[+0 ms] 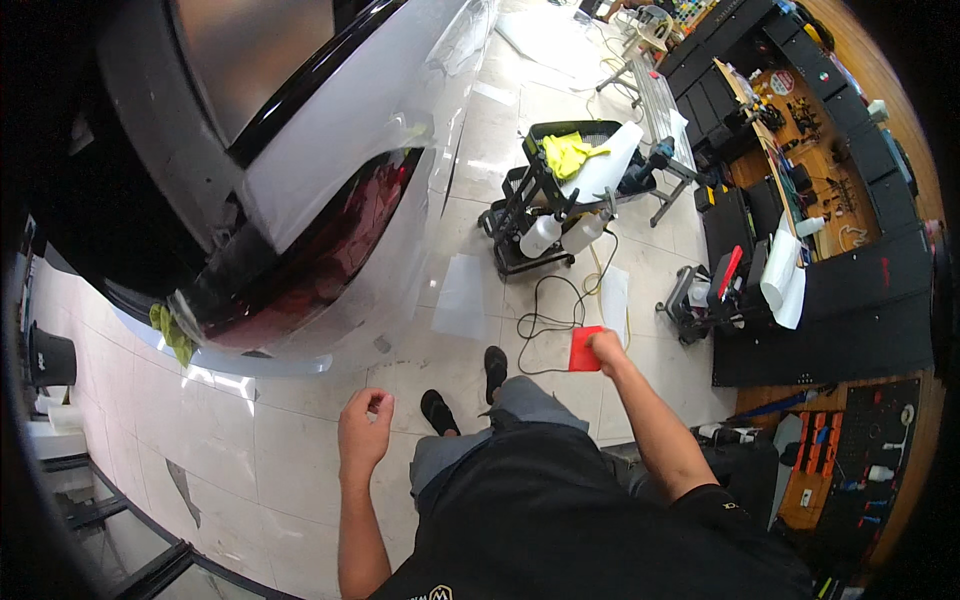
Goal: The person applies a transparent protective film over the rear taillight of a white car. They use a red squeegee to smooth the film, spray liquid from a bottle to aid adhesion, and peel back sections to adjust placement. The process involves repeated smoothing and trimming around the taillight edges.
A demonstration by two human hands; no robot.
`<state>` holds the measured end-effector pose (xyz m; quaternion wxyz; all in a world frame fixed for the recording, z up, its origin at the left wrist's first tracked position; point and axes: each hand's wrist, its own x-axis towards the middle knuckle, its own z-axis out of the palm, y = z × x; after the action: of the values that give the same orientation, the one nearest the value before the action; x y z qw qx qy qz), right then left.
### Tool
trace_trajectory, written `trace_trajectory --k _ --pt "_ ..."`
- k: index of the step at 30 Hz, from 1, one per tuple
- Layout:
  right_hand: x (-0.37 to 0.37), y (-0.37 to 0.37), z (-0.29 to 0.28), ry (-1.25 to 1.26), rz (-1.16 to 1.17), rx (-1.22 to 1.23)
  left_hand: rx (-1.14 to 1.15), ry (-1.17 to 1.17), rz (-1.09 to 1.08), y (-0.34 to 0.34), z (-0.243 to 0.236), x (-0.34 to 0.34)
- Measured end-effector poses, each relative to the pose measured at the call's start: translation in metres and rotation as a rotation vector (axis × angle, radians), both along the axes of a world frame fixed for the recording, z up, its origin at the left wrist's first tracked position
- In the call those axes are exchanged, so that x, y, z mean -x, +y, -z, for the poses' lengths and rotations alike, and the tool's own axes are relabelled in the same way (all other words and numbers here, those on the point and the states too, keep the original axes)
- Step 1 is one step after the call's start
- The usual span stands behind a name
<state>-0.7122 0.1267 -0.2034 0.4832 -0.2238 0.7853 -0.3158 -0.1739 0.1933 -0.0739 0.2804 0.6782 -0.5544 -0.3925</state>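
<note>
In my right hand (pixel 606 350) is a flat red squeegee (pixel 584 352), its edge pinched between thumb and fingers. My left hand (pixel 364 422) hangs in the air with its fingers curled, and I see nothing in it. Ahead of it is the rear corner of a car, with a dark red tail light (pixel 335 245) and clear film (pixel 405 200) lying loose and wrinkled over the bodywork around it. A yellow-green cloth (pixel 172 335) is tucked at the lower end of the light. Neither hand touches the car.
A black rolling cart (pixel 515 225) carries a yellow cloth (pixel 568 155) and white spray bottles (pixel 541 236). A black cable (pixel 540 320) and film sheets (pixel 461 297) lie on the tiled floor. At right are a small trolley (pixel 690 300) and a dark workbench (pixel 820 335).
</note>
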Motion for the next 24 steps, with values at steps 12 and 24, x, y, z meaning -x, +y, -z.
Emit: trace_trajectory --k 12,24 --pt "0.214 -0.403 0.02 -0.423 0.094 0.348 -0.67 -0.207 -0.079 0.095 0.058 0.004" --pt "0.013 -0.237 0.132 -0.083 -0.08 0.38 -0.702 0.138 -0.883 0.36 0.225 -0.07"
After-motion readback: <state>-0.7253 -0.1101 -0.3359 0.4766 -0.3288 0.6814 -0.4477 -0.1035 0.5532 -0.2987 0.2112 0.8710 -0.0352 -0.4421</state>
